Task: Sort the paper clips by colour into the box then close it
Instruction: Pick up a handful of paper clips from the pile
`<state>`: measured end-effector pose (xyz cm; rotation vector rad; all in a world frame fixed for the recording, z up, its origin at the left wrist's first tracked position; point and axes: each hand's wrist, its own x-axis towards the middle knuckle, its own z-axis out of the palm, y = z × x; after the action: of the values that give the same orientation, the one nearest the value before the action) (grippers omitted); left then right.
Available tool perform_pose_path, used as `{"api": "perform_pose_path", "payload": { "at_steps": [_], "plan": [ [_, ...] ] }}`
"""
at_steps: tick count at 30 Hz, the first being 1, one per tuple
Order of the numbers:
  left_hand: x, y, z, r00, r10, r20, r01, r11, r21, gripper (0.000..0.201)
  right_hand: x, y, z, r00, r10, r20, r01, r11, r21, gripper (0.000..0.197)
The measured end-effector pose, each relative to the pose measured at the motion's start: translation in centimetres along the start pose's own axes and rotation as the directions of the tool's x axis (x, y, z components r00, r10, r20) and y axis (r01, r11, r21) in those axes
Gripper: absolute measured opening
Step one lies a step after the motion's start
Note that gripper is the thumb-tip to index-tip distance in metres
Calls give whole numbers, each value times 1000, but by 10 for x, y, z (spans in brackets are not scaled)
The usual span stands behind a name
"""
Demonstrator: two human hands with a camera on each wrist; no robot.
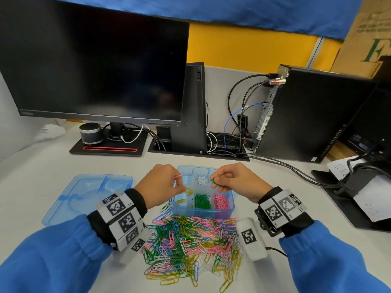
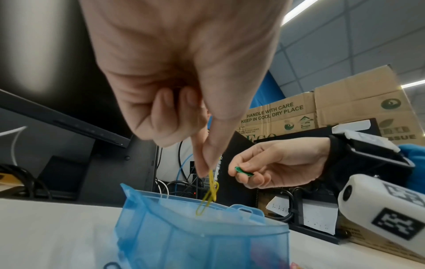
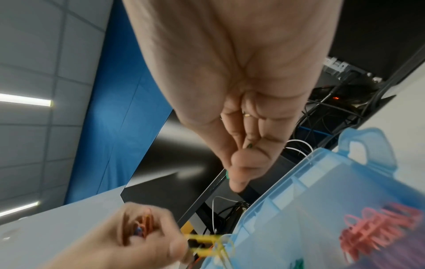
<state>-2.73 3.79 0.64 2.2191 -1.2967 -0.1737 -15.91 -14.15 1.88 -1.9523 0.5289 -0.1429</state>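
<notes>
- White desk (image 1: 53, 161) holds a clear blue plastic box (image 1: 231, 205) near its front edge, lid off.
- Left hand (image 1: 163, 185) pinches yellow wire clips (image 2: 210, 193) over the box.
- Right hand (image 1: 234, 180) pinches green wire clips (image 1: 214, 180).

A white desk (image 1: 53, 163) carries a dark monitor (image 1: 93, 60), the landmark here. Under its lower edge stands a small round speaker (image 1: 91, 133). Right of the monitor a black computer tower (image 1: 306, 117) trails cables. Behind the monitor runs a yellow partition (image 1: 249, 45), blue cloth (image 1: 232, 11) hanging above. Cardboard boxes (image 2: 358, 109) are stacked far right, under ceiling strip lights (image 2: 299, 11).
</notes>
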Motion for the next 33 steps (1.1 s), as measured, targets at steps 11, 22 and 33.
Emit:
{"api": "perform_pose_path", "payload": {
  "at_steps": [11, 22, 33],
  "plan": [
    [3, -6, 7, 994, -101, 46, 108, 975, -194, 37, -6, -2, 5, 996, 48, 80, -68, 962, 264, 12],
    [3, 7, 15, 764, -184, 618, 640, 97, -762, 49, 0, -1, 6, 998, 44, -40, -42, 998, 35, 21],
    [-5, 16, 15, 754, -32, 656, 645, -151, -749, 62, -8, -6, 23, 895, -428, 128, 438, 785, -437, 26]
  ]
}}
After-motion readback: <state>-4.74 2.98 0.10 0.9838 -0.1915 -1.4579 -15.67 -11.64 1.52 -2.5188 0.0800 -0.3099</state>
